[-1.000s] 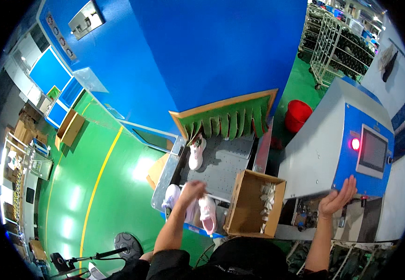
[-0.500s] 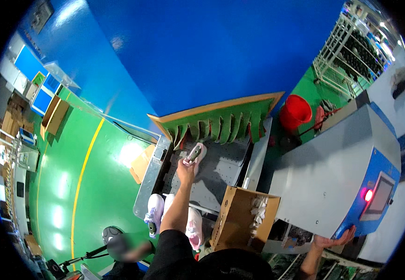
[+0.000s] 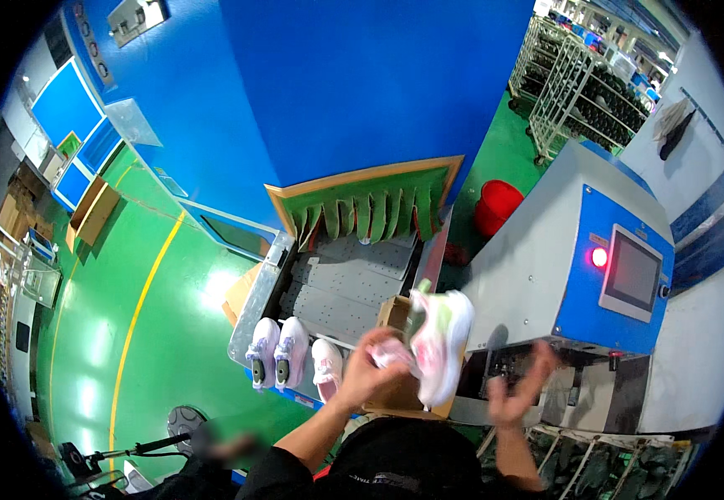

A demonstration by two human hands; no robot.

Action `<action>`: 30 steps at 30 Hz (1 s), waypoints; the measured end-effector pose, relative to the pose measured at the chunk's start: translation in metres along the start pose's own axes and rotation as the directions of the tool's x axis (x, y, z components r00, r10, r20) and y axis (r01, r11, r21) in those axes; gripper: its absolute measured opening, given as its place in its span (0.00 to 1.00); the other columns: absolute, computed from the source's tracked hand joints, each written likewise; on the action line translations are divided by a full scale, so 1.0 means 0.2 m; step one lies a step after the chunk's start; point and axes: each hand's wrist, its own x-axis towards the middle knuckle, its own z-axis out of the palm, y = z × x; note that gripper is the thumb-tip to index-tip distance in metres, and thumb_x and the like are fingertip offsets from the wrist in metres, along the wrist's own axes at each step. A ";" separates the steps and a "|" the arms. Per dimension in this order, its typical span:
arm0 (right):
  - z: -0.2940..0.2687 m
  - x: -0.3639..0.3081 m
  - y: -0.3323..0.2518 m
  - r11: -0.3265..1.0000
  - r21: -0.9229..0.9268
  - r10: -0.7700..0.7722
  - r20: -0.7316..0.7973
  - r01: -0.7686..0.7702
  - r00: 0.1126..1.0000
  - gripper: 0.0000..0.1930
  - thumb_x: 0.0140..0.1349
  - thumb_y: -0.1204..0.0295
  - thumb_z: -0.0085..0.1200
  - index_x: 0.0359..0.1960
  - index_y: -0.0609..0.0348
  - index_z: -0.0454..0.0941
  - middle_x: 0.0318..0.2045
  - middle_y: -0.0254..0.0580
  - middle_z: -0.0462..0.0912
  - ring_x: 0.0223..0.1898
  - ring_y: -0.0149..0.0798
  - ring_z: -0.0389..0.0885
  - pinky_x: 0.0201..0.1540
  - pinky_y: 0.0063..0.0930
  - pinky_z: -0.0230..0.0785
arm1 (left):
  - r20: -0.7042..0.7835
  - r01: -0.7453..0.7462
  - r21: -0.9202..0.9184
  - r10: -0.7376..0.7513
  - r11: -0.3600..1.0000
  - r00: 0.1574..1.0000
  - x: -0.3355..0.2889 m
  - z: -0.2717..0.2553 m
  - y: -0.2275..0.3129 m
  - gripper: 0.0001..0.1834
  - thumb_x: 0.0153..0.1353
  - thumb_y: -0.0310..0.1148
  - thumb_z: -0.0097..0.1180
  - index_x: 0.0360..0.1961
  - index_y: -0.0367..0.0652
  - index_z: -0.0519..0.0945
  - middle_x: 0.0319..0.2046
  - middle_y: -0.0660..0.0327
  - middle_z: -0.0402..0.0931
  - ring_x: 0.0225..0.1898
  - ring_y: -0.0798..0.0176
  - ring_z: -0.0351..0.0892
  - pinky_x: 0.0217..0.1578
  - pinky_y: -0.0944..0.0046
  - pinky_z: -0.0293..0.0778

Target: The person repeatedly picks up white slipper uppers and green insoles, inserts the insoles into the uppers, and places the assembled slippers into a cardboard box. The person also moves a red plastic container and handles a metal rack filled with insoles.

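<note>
Shoe [image 3: 447, 343], white and pink, hangs above the cardboard box [image 3: 394, 311] by the perforated bed's [image 3: 333, 292] near right corner, the left hand [image 3: 372, 368] grasping its pink end; the right hand [image 3: 523, 392] is empty, fingers spread. Mid-air handling seems the step; next likely calls for two-handed support.

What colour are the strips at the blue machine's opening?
The strips are mostly green, best seen in the head view.

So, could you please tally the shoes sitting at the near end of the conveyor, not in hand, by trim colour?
Lavender-trimmed white shoes: 2
Pink-trimmed white shoe: 1
Total: 3
</note>
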 end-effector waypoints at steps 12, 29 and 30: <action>-0.45 -0.50 0.02 0.093 0.571 0.383 0.735 -0.816 0.559 0.51 0.52 0.77 0.63 0.78 0.62 0.48 0.74 0.44 0.60 0.74 0.41 0.58 0.75 0.35 0.47 | 0.357 0.589 -0.102 -0.523 0.802 0.774 -0.33 0.65 -0.25 0.16 0.73 0.41 0.55 0.47 0.37 0.78 0.37 0.66 0.78 0.34 0.73 0.75 0.35 0.70 0.73; -0.80 -0.80 0.18 -0.001 0.669 0.687 0.540 -0.743 0.485 0.52 0.48 0.77 0.61 0.78 0.64 0.49 0.75 0.48 0.59 0.73 0.42 0.60 0.75 0.34 0.48 | 0.142 0.307 0.121 -0.322 0.944 0.936 -0.52 1.14 -0.63 0.09 0.71 0.31 0.59 0.39 0.35 0.79 0.33 0.66 0.79 0.36 0.75 0.74 0.39 0.70 0.73; -0.80 -0.81 0.20 0.028 0.662 0.679 0.537 -0.749 0.501 0.50 0.49 0.79 0.60 0.78 0.62 0.50 0.73 0.46 0.61 0.71 0.40 0.62 0.73 0.33 0.51 | 0.195 0.317 0.110 -0.333 0.942 0.923 -0.51 1.12 -0.68 0.08 0.72 0.30 0.57 0.40 0.34 0.78 0.40 0.62 0.82 0.39 0.74 0.77 0.43 0.68 0.76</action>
